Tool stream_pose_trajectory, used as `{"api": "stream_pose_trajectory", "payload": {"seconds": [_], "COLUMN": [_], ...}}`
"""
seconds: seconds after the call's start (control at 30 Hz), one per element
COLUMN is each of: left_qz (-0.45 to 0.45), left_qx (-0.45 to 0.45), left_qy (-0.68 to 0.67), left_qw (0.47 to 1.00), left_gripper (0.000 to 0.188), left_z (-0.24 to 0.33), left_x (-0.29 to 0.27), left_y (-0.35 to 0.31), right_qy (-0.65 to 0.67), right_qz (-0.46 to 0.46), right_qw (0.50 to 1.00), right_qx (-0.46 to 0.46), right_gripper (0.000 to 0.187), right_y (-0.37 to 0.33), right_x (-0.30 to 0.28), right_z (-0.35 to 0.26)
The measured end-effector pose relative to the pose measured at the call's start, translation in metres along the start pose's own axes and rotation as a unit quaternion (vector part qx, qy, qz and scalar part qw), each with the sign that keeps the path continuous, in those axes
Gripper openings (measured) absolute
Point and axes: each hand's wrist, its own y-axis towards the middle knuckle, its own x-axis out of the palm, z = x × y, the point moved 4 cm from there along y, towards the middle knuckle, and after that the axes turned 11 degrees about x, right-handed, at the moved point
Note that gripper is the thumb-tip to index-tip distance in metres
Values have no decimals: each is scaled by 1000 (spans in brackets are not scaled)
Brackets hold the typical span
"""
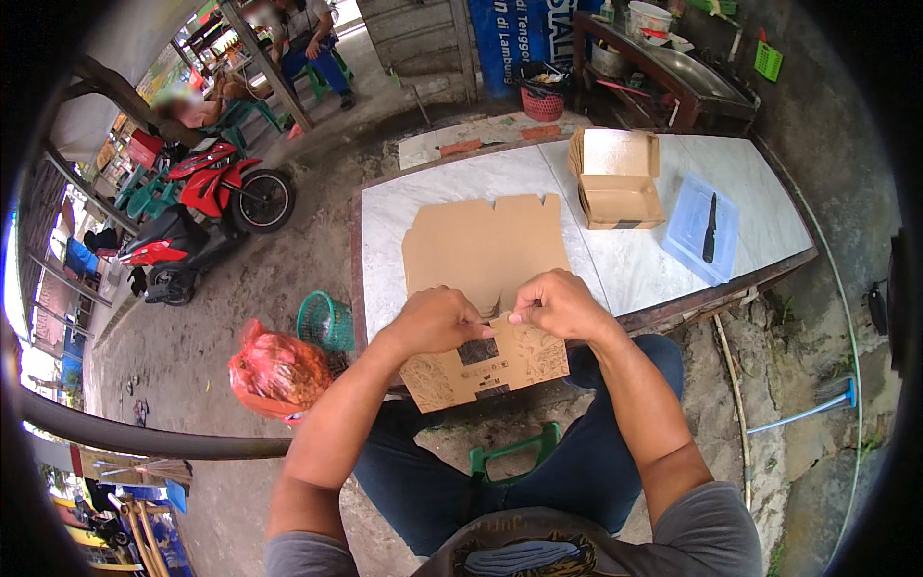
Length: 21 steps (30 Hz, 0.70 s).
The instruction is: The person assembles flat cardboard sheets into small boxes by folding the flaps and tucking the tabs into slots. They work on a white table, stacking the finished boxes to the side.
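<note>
Brown cardboard, die-cut and unfolded, forms the flat box blank [484, 279] that lies across the near edge of the worktop [635, 255]; its printed lower flap overhangs that edge above the person's knees. Left hand [437, 320] and right hand [560, 304] meet at the blank's middle, each closed in a pinch on a small tab of the cardboard, fingertips almost touching.

White marbled sheeting covers the worktop, framed by a dark wooden rim. Bare surface lies to the left of the blank and between it and the far edge. Farther back on the right stands one assembled cardboard box [616, 180], lid raised, well apart from the blank. Near the right end rests one pale blue cutting board [694, 245] carrying one black knife [710, 229], close to the near rim.

Rough concrete ground surrounds the worktop. At the left stand one green mesh basket [325, 320] and one orange plastic bag [277, 373], just beside each other. Two red motorcycles [207, 207] are parked beyond them. A green plastic stool [511, 451] shows between the knees.
</note>
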Motion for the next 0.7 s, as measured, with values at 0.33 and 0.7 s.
{"api": "stream_pose_trajectory", "payload": {"seconds": [0.33, 0.7], "left_qz": [0, 97], "left_qx": [34, 5], "left_qy": [-61, -223], "left_qw": [998, 970], "left_gripper": [47, 43], "left_z": [-14, -38], "left_x": [7, 4], "left_y": [4, -26], "right_qy": [47, 153], "right_qz": [9, -20], "right_qw": [999, 988], "right_qx": [5, 13], "right_gripper": [18, 19], "right_y": [2, 17], "right_x": [-6, -6], "right_z": [21, 50]}}
